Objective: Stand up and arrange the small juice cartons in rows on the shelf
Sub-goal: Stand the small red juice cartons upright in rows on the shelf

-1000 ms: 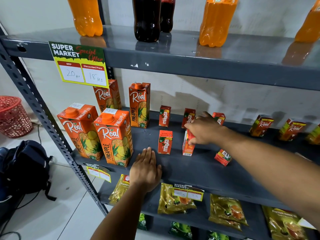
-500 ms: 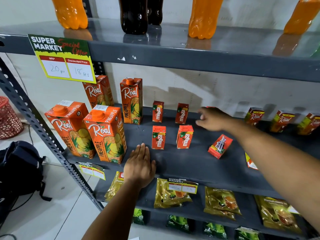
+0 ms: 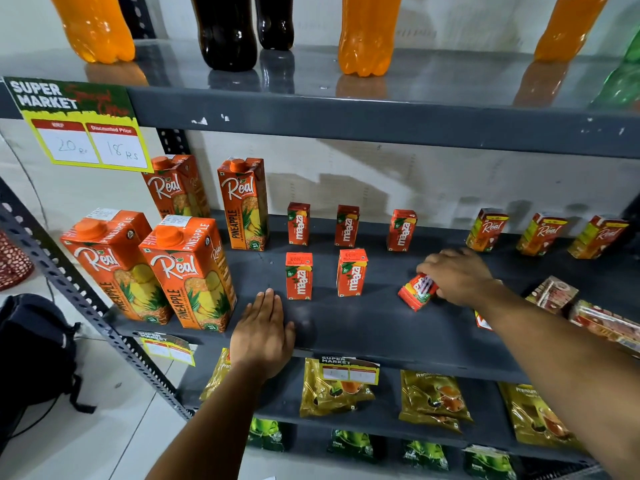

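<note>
Tipped small carton [image 3: 417, 292] on the grey shelf [image 3: 363, 323], long axis slanting up and right, gripped by right hand [image 3: 457, 276] fingers; right of five upright cartons [image 3: 350, 273]; left hand [image 3: 263, 336] flat, empty at shelf edge.

five upright red maaza cartons [image 3: 349, 271] in two rows, sixth [image 3: 416, 292] tilted

The shelf [image 3: 363, 327] is grey painted metal with a matt finish; the upper shelf [image 3: 311, 81] looks glossy and mirrors the clear plastic bottles [image 3: 369, 32]. The small juice cartons [image 3: 299, 277] are smooth printed paperboard. The pouches [image 3: 433, 400] below are shiny golden foil. The price tag [image 3: 83, 126] is paper.
</note>
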Demonstrator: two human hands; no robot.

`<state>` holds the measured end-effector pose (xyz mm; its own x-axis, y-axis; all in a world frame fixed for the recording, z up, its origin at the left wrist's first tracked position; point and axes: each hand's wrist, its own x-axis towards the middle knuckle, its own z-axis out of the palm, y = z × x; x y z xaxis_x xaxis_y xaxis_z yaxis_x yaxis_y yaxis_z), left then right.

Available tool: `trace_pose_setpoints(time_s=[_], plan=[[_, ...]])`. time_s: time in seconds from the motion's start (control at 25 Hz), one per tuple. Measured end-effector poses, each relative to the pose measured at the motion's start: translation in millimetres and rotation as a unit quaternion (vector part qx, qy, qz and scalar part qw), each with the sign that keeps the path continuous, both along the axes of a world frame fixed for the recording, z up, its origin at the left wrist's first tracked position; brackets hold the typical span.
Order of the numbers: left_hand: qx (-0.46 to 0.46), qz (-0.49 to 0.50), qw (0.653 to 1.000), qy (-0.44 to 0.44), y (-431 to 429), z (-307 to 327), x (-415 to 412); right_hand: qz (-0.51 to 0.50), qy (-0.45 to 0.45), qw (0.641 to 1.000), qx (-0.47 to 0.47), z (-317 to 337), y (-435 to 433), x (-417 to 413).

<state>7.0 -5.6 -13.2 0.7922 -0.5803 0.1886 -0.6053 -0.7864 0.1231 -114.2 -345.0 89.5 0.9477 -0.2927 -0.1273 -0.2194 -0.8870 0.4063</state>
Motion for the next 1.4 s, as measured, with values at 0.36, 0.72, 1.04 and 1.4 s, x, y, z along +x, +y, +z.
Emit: trace_pose_setpoints(time_s=[0.36,0.72,1.04,1.4], plan=[[0.002,0.003,1.0,0.005,-0.2,-1.2,0.1,-0.251,-0.425,0.792,0.359,-45.7,54.8,-8.7],[0.01,0.002,1.0,0.012,0.6,0.5,-0.6,-0.311,-0.448,0.769,0.334,-50.1,70.9,-8.6],[0.002,0.001,1.0,0.014,-0.1,1.1,0.5,-0.244,-0.218,0.895,0.304,30.8,32.1,10.6],[0.001,-0.009,1.0,0.015,1.9,1.4,1.5,-0.05,-0.044,0.964,0.257,63.1,36.1,16.4]])
